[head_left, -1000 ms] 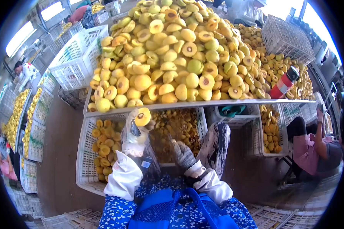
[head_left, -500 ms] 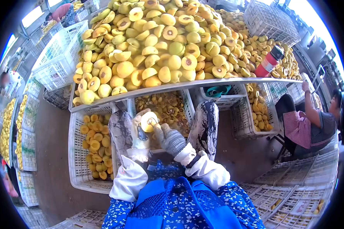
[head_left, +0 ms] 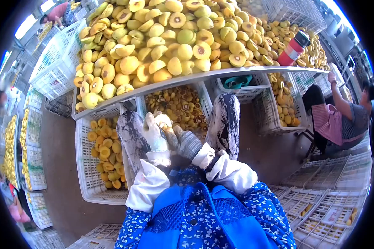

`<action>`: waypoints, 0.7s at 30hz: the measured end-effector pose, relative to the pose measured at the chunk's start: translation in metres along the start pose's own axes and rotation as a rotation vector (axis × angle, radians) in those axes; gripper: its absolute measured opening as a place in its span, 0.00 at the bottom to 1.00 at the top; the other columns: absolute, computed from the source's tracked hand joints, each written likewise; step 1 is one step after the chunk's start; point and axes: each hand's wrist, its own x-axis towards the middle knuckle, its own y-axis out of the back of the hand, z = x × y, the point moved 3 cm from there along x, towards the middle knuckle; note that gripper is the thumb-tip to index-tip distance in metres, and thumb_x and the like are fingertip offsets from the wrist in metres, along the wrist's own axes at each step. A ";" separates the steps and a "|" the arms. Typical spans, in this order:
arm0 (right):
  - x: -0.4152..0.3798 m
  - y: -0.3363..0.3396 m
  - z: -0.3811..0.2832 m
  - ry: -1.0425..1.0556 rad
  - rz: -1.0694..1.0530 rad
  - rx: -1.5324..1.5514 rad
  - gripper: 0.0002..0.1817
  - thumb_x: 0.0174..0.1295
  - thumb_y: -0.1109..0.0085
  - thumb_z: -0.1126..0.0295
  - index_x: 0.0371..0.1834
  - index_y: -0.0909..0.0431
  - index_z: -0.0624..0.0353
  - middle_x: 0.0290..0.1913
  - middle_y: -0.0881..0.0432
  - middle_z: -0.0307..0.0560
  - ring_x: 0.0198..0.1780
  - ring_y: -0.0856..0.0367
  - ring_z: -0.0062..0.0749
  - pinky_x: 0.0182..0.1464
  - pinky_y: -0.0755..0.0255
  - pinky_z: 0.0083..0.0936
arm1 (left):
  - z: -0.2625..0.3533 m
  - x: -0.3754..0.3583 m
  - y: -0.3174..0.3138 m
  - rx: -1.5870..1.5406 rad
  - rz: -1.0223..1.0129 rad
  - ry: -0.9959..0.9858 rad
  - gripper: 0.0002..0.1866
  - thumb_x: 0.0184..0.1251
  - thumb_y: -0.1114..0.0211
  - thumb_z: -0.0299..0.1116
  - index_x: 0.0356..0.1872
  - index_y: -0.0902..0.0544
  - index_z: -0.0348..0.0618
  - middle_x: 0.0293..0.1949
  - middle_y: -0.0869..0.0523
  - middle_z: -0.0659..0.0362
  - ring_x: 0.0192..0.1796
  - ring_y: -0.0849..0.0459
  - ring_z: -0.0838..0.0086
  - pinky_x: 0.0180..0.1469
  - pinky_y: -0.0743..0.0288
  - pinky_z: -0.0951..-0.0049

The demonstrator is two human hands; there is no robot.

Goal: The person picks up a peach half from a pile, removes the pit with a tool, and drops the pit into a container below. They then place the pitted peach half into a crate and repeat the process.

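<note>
My left hand [head_left: 155, 133], in a whitish glove, is closed around a halved yellow peach [head_left: 165, 120], cut face showing. My right hand [head_left: 188, 144], in a grey knit glove, presses its fingertips against the lower side of that half. Its fingers are curled, and whatever they pinch is hidden. Both hands are above a white crate [head_left: 202, 108] of pit scraps and peach pieces between my knees. Beyond them, a large heap of peach halves [head_left: 158, 52] covers the metal-edged table [head_left: 162, 92].
A crate of peach halves [head_left: 81, 166] stands at my left, another [head_left: 274, 124] at the right under the table. A red bottle [head_left: 292, 50] rests on the fruit. A co-worker [head_left: 345, 120] sits at the right. Stacked crates [head_left: 316, 207] are behind my right side.
My left hand has turned the peach half, and its cut face is now partly covered by fingers. My right hand has closed in on it. The whole view has shifted, with the table higher.
</note>
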 end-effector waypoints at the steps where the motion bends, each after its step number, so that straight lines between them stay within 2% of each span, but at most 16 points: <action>1: 0.000 -0.002 0.000 -0.023 -0.016 0.048 0.21 0.66 0.55 0.54 0.46 0.30 0.63 0.27 0.22 0.66 0.33 0.22 0.62 0.33 0.31 0.50 | -0.002 0.001 0.001 0.026 0.018 -0.025 0.20 0.69 0.48 0.44 0.38 0.24 0.31 0.22 0.20 0.50 0.18 0.20 0.63 0.19 0.23 0.70; 2: -0.001 -0.004 0.001 -0.044 -0.034 0.095 0.24 0.66 0.56 0.52 0.48 0.32 0.65 0.28 0.22 0.69 0.35 0.22 0.64 0.37 0.31 0.52 | -0.004 0.001 0.003 0.051 0.037 -0.051 0.20 0.69 0.48 0.44 0.37 0.24 0.31 0.22 0.20 0.50 0.18 0.20 0.63 0.18 0.23 0.70; 3: 0.000 -0.013 0.010 0.063 -0.062 -0.007 0.26 0.66 0.58 0.51 0.52 0.34 0.65 0.28 0.22 0.69 0.35 0.22 0.64 0.37 0.31 0.52 | -0.003 0.001 0.005 0.078 0.057 -0.078 0.20 0.69 0.47 0.43 0.37 0.23 0.31 0.22 0.20 0.51 0.18 0.20 0.64 0.18 0.23 0.70; 5: -0.003 -0.013 0.009 0.142 -0.034 -0.119 0.18 0.64 0.54 0.59 0.49 0.29 0.62 0.31 0.23 0.64 0.30 0.23 0.58 0.31 0.31 0.48 | 0.000 -0.005 0.005 0.077 0.010 -0.006 0.19 0.71 0.47 0.43 0.35 0.22 0.33 0.23 0.20 0.54 0.18 0.21 0.68 0.20 0.25 0.74; 7: -0.005 -0.006 0.003 0.108 -0.057 -0.149 0.15 0.62 0.51 0.64 0.49 0.27 0.60 0.33 0.25 0.61 0.28 0.23 0.55 0.28 0.31 0.46 | 0.007 -0.009 0.001 0.097 -0.019 0.047 0.18 0.71 0.46 0.42 0.34 0.21 0.34 0.24 0.19 0.55 0.19 0.22 0.72 0.21 0.26 0.76; 9: -0.003 0.008 -0.006 -0.034 -0.143 -0.101 0.16 0.61 0.51 0.66 0.51 0.27 0.60 0.33 0.27 0.61 0.27 0.23 0.54 0.28 0.31 0.45 | 0.010 -0.013 -0.002 0.129 -0.020 0.082 0.18 0.71 0.46 0.42 0.34 0.20 0.34 0.25 0.18 0.55 0.18 0.22 0.73 0.21 0.27 0.78; 12: -0.001 -0.013 0.025 0.151 -0.186 -0.257 0.17 0.63 0.52 0.63 0.51 0.28 0.59 0.36 0.25 0.63 0.28 0.23 0.54 0.27 0.31 0.45 | 0.002 -0.001 0.002 0.289 -0.082 0.001 0.18 0.70 0.45 0.42 0.32 0.19 0.34 0.27 0.16 0.54 0.19 0.21 0.75 0.21 0.27 0.81; 15: -0.003 -0.026 0.043 0.132 -0.214 -0.208 0.18 0.64 0.51 0.65 0.55 0.29 0.58 0.43 0.23 0.61 0.31 0.21 0.51 0.29 0.29 0.41 | 0.011 -0.001 -0.003 0.557 -0.251 0.107 0.19 0.70 0.44 0.42 0.31 0.18 0.33 0.26 0.15 0.54 0.21 0.19 0.76 0.22 0.26 0.83; 18: -0.008 -0.031 0.034 -0.179 -0.341 0.882 0.21 0.63 0.49 0.69 0.60 0.32 0.56 0.48 0.22 0.55 0.36 0.20 0.46 0.36 0.26 0.35 | 0.013 0.005 0.001 0.318 -0.508 0.204 0.21 0.70 0.44 0.43 0.31 0.17 0.32 0.25 0.15 0.53 0.23 0.17 0.75 0.24 0.24 0.83; 20: -0.011 -0.009 0.012 0.051 -0.241 0.561 0.21 0.65 0.50 0.71 0.62 0.32 0.57 0.46 0.21 0.50 0.42 0.21 0.37 0.45 0.26 0.29 | 0.014 0.005 0.000 0.297 -0.531 0.164 0.22 0.70 0.44 0.45 0.31 0.17 0.30 0.25 0.15 0.53 0.25 0.16 0.74 0.25 0.23 0.82; 21: -0.008 -0.017 0.028 0.344 -0.120 0.408 0.20 0.67 0.51 0.70 0.62 0.32 0.58 0.46 0.22 0.50 0.43 0.21 0.36 0.46 0.26 0.29 | 0.015 0.002 -0.002 0.284 -0.538 0.135 0.22 0.70 0.44 0.45 0.31 0.17 0.30 0.25 0.15 0.53 0.25 0.16 0.73 0.25 0.23 0.81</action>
